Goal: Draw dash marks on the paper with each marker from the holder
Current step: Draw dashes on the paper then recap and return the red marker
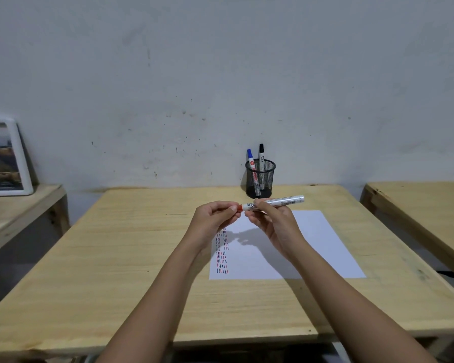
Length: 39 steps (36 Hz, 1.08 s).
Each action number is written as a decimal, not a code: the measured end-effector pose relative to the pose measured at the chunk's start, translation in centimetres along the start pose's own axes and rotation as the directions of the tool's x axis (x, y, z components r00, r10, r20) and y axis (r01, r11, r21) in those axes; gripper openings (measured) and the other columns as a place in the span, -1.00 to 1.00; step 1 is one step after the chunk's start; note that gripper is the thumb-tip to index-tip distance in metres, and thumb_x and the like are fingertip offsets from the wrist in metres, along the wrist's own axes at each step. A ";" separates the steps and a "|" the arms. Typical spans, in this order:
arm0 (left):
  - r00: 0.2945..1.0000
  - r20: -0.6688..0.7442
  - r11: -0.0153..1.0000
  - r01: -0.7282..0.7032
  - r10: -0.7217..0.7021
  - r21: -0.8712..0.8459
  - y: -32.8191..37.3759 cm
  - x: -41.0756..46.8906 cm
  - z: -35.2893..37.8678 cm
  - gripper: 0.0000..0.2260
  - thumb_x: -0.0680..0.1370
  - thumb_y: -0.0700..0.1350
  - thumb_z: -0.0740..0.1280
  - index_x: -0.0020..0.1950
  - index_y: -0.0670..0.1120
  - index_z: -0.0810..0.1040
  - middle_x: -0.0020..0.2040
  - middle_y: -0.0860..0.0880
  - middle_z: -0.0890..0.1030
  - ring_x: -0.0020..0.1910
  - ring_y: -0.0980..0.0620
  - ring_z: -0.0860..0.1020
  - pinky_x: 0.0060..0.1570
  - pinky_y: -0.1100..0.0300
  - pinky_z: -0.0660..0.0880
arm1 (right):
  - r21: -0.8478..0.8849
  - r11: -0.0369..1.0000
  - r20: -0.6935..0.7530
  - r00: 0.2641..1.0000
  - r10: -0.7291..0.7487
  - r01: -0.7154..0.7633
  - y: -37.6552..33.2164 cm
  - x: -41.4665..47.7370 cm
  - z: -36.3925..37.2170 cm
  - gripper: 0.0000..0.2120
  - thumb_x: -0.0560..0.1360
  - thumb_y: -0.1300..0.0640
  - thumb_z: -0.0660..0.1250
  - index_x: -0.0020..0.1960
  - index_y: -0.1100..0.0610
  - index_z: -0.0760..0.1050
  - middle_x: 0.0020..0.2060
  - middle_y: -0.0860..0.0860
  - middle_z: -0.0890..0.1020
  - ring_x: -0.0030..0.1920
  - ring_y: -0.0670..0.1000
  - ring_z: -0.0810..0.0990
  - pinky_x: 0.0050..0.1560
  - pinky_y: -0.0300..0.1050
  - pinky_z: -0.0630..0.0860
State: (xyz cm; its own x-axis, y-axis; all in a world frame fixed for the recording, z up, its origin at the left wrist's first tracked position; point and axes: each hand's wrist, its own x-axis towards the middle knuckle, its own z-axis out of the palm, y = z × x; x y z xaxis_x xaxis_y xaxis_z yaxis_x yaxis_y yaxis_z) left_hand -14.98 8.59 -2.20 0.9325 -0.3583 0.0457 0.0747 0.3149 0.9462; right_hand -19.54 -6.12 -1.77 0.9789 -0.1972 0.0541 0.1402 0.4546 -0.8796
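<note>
I hold a red marker (275,202) level above the paper (312,247). My right hand (271,222) grips its white barrel. My left hand (215,216) pinches the red cap end at the marker's left tip; most of the cap is hidden by my fingers. The white paper lies on the wooden table (142,258) and bears columns of red, blue and black dash marks (222,254) near its left edge. A black mesh holder (260,179) stands at the table's far edge with a blue marker (252,163) and a black marker (261,158) upright in it.
A framed picture (4,158) leans on the wall on a lower wooden surface (16,205) at left. Another wooden table (425,203) stands at right, with a gap between. The wall is right behind the holder.
</note>
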 end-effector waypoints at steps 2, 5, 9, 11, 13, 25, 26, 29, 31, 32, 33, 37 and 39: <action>1.000 0.003 1.000 -0.009 0.009 0.005 0.5 0.2 -0.2 -0.87 0.49 -0.32 0.34 0.00 -0.29 0.61 -0.20 -0.08 0.70 -0.20 0.09 0.66 -0.08 0.35 0.59 | -0.002 1.000 -0.001 1.000 0.015 -0.015 -0.4 0.1 -0.2 -0.90 0.52 0.22 0.28 -0.08 0.26 0.52 -0.29 0.07 0.66 -0.30 -0.05 0.67 -0.27 -0.32 0.60; 1.000 -0.012 1.000 -0.018 0.018 -0.001 1.2 0.5 -0.6 -0.86 0.49 -0.31 0.33 0.02 -0.32 0.59 -0.25 -0.03 0.70 -0.25 0.13 0.65 -0.09 0.35 0.59 | 0.060 0.998 -0.035 0.999 0.000 0.002 -1.3 0.4 -0.7 -0.92 0.52 0.21 0.29 -0.09 0.21 0.54 -0.29 0.03 0.63 -0.31 -0.07 0.64 -0.27 -0.32 0.60; 0.999 -0.035 1.000 -0.025 0.024 -0.019 2.2 0.8 -1.5 -0.85 0.47 -0.30 0.36 0.02 -0.29 0.60 -0.23 -0.04 0.71 -0.27 0.11 0.66 -0.10 0.32 0.60 | -0.048 0.998 0.010 0.999 -0.045 0.045 -2.3 0.2 -1.8 -0.92 0.47 0.33 0.32 -0.16 0.21 0.57 -0.35 0.03 0.62 -0.29 -0.05 0.61 -0.21 -0.32 0.58; 0.997 -0.057 0.999 -0.046 0.044 -0.027 2.8 1.1 -1.6 -0.88 0.46 -0.30 0.37 -0.02 -0.24 0.62 -0.24 -0.05 0.71 -0.25 0.09 0.66 -0.11 0.32 0.61 | -0.180 0.982 0.082 0.995 -0.048 0.062 -2.3 -0.1 -2.2 -0.91 0.43 0.38 0.34 -0.15 0.23 0.58 -0.33 0.04 0.64 -0.27 -0.02 0.63 -0.19 -0.31 0.58; 0.994 -0.071 0.997 -0.080 0.079 -0.011 3.4 1.4 -1.3 -0.91 0.46 -0.29 0.38 -0.05 -0.21 0.62 -0.26 -0.04 0.71 -0.25 0.08 0.66 -0.11 0.31 0.60 | -0.348 0.934 0.132 0.990 -0.040 0.084 -2.3 -0.4 -2.3 -0.86 0.39 0.39 0.38 -0.15 0.17 0.60 -0.32 0.05 0.68 -0.29 -0.01 0.63 -0.28 -0.31 0.53; 0.962 0.073 0.906 -0.274 0.264 0.322 4.8 4.6 3.7 -0.88 0.45 -0.29 0.40 -0.02 -0.22 0.63 -0.24 -0.09 0.64 -0.29 0.13 0.63 -0.15 0.33 0.58 | -0.722 0.649 0.242 0.966 -0.091 0.242 -2.6 2.0 -1.2 -0.85 0.41 0.18 0.40 -0.17 -0.03 0.48 -0.21 -0.06 0.55 -0.10 0.23 0.64 0.03 0.11 0.55; 0.959 0.091 0.893 -0.283 0.268 0.350 4.9 5.1 3.9 -0.89 0.46 -0.27 0.40 -0.03 -0.20 0.64 -0.22 -0.10 0.65 -0.25 0.11 0.64 -0.09 0.28 0.59 | -0.720 0.650 0.238 0.966 -0.098 0.243 -2.8 2.5 -1.3 -0.85 0.41 0.18 0.40 -0.19 -0.04 0.47 -0.23 -0.07 0.55 -0.10 0.23 0.63 0.04 0.15 0.55; 0.952 0.115 0.860 -0.305 0.283 0.408 4.7 7.1 4.0 -0.92 0.48 -0.16 0.40 -0.05 -0.08 0.64 -0.17 -0.05 0.68 -0.14 0.05 0.64 0.05 0.16 0.57 | -0.729 0.635 0.222 0.966 -0.135 0.256 -3.5 4.0 -2.0 -0.86 0.41 0.22 0.39 -0.18 0.02 0.47 -0.28 -0.06 0.53 -0.14 0.21 0.63 0.03 0.17 0.56; 0.943 0.094 0.814 -0.324 0.319 0.482 4.2 8.7 3.7 -0.93 0.49 -0.07 0.39 -0.06 -0.01 0.62 -0.17 0.04 0.65 -0.12 0.08 0.61 0.03 0.26 0.54 | -0.745 0.611 0.197 0.964 -0.180 0.267 -4.2 5.3 -2.6 -0.89 0.42 0.25 0.37 -0.15 0.07 0.49 -0.28 -0.02 0.55 -0.21 0.11 0.61 0.00 0.12 0.56; 0.938 0.084 0.781 -0.326 0.335 0.532 3.9 9.3 3.6 -0.90 0.49 -0.04 0.38 -0.03 -0.01 0.60 -0.16 0.06 0.63 -0.12 0.11 0.58 -0.03 0.37 0.50 | -0.746 0.608 0.178 0.961 -0.212 0.273 -4.5 6.1 -2.9 -0.90 0.42 0.26 0.37 -0.13 0.10 0.50 -0.26 0.02 0.57 -0.26 0.04 0.59 -0.04 0.07 0.56; 0.939 0.078 0.753 -0.316 0.335 0.577 3.4 10.1 3.4 -0.87 0.49 -0.03 0.38 0.00 -0.03 0.58 -0.14 0.06 0.61 -0.12 0.12 0.56 -0.09 0.45 0.47 | -0.743 0.607 0.157 0.955 -0.252 0.282 -4.9 6.9 -3.2 -0.90 0.42 0.27 0.37 -0.13 0.11 0.50 -0.23 0.08 0.59 -0.28 -0.01 0.56 -0.07 0.04 0.55; 0.979 0.052 0.666 -0.173 0.197 0.726 0.5 13.1 2.5 -0.60 0.45 -0.02 0.42 0.21 -0.14 0.46 0.04 -0.08 0.52 0.04 0.00 0.50 0.05 0.27 0.45 | -0.717 0.605 0.070 0.900 -0.430 0.345 -6.5 10.3 -3.6 -0.83 0.42 0.27 0.38 -0.16 0.06 0.42 -0.20 0.02 0.58 -0.26 0.00 0.52 -0.12 -0.05 0.55; 0.990 0.045 0.611 -0.119 0.135 0.783 -1.2 14.7 2.2 -0.54 0.41 0.03 0.45 0.22 -0.12 0.42 0.11 -0.09 0.47 0.13 -0.04 0.47 0.18 0.11 0.41 | -0.693 0.610 0.037 0.863 -0.503 0.385 -7.2 12.1 -3.7 -0.83 0.43 0.27 0.37 -0.09 0.10 0.40 -0.21 -0.09 0.56 -0.25 -0.04 0.54 -0.15 -0.17 0.54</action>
State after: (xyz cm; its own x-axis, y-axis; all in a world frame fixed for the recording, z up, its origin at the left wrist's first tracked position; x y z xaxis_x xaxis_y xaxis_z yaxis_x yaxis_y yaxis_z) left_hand -2.12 1.04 -1.93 0.9170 -0.3519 0.1878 -0.3423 -0.4527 0.8233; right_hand -9.28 -15.00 3.44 0.7800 -0.3668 0.5070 0.3594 -0.4006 -0.8428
